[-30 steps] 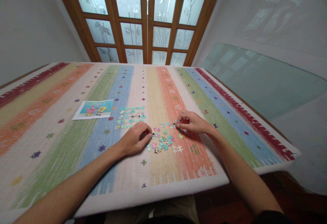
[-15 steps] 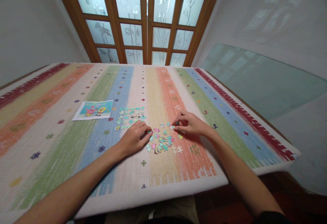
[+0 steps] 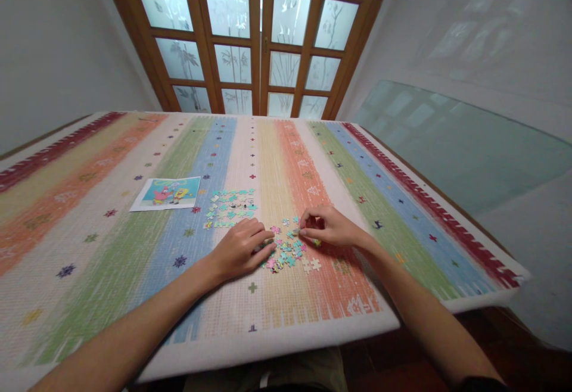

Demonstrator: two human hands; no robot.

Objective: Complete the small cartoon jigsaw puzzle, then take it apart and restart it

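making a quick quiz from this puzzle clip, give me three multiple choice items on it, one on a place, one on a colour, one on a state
1. Where does the picture card lie?
A. left of the puzzle pieces
B. under the right hand
C. on the floor

2. What colour is the cloth stripe under the right hand?
A. black
B. orange
C. purple

3. How do the loose pieces lie?
A. stacked in a box
B. joined into one full picture
C. scattered flat between the hands

Answers: 1 A, the card sits on the cloth left of both piece groups. 2 B, that hand rests on the orange stripe. 3 C, the pieces are spread loose between the left hand and the right hand.
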